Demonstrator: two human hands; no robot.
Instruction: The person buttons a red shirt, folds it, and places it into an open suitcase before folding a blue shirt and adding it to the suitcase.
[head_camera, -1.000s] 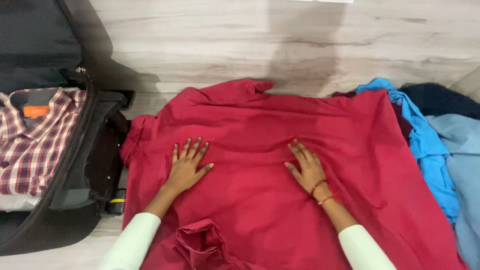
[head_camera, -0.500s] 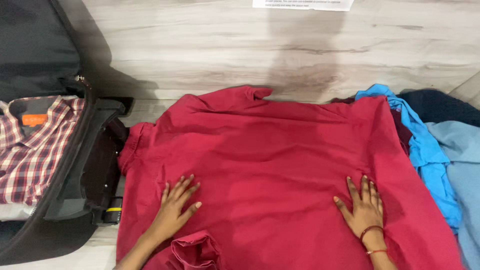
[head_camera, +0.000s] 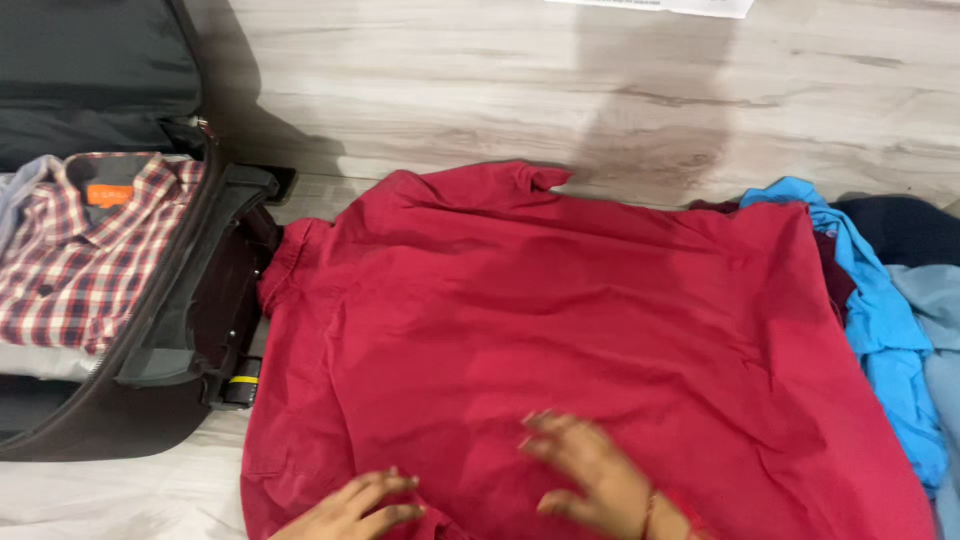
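Observation:
A red shirt (head_camera: 560, 320) lies spread flat on the pale wood floor, its collar toward the far side. My left hand (head_camera: 355, 508) rests on the shirt's near edge at the bottom of the view, fingers curled but holding nothing. My right hand (head_camera: 590, 478), blurred from motion, lies flat on the red cloth just to the right of it, fingers apart. Both hands touch the shirt only; neither grips it.
An open black suitcase (head_camera: 170, 340) stands at the left with a folded red-and-white checked shirt (head_camera: 85, 250) inside. A heap of blue (head_camera: 885, 320) and dark clothes (head_camera: 905, 230) lies at the right. A white paper sheet (head_camera: 650, 6) lies on the floor at the top.
Both hands have slid back along the shirt toward me; the right hand has swept left from the shirt's right side to its middle. The view has shifted slightly.

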